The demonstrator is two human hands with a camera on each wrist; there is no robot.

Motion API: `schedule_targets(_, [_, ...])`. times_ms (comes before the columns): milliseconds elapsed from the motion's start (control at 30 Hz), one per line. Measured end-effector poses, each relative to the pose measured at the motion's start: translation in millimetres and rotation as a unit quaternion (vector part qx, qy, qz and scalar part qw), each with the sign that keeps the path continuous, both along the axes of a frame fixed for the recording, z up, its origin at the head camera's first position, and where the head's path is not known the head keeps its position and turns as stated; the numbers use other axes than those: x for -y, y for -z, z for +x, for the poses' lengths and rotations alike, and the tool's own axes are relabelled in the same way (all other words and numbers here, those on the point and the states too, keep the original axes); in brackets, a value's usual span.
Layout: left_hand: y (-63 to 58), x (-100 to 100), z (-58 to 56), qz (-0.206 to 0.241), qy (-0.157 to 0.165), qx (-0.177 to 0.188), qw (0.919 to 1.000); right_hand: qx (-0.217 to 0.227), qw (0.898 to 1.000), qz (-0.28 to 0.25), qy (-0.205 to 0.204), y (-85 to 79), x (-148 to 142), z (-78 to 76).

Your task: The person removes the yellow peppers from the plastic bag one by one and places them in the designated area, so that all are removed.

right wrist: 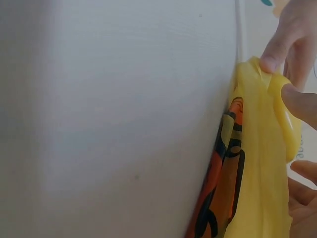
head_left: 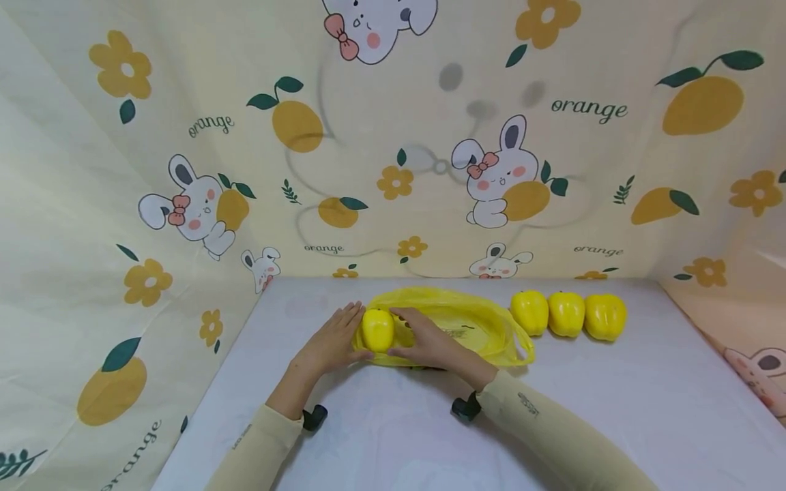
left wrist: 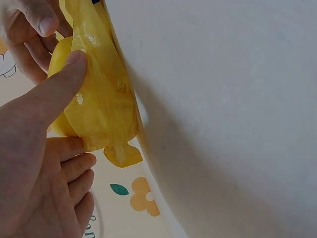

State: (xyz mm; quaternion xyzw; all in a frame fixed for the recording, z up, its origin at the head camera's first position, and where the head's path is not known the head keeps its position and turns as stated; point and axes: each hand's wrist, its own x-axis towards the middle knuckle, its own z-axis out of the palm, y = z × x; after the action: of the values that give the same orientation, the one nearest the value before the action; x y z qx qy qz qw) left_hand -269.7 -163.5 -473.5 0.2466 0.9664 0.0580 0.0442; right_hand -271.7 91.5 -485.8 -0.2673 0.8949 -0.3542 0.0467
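Observation:
A glossy yellow bell pepper (head_left: 377, 331) stands upright at the left end of a thin yellow plastic bag (head_left: 424, 296), whose mouth is spread wide. From the left, my left hand (head_left: 331, 344) holds that end of the bag; its thumb presses the film against the pepper in the left wrist view, with the fingers at the bag's end. My right hand (head_left: 426, 337) reaches over the bag and holds the pepper, its thumb on the yellow skin (right wrist: 285, 116) in the right wrist view. Part of the pepper is hidden by the film.
Three more yellow bell peppers (head_left: 566, 315) stand in a row at the back right, close beyond the bag's handle. An orange and black patterned surface (right wrist: 223, 168) shows low along the bag's side. Printed cloth (head_left: 417, 136) hangs behind the white table (head_left: 393, 429).

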Motion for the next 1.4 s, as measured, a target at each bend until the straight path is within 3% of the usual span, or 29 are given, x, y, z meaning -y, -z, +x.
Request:
schedule_targets(1033, [-1.5,-2,0.9,-0.006,-0.002,0.006,1.0000,0.004,1.000,-0.002,-0.001,0.7,6,-3.0])
schedule_targets(1400, [-0.6,-2,-0.4,-0.010,-0.006,0.003,0.9999,-0.004,1.000,-0.007,0.012,-10.0,-7,4.9])
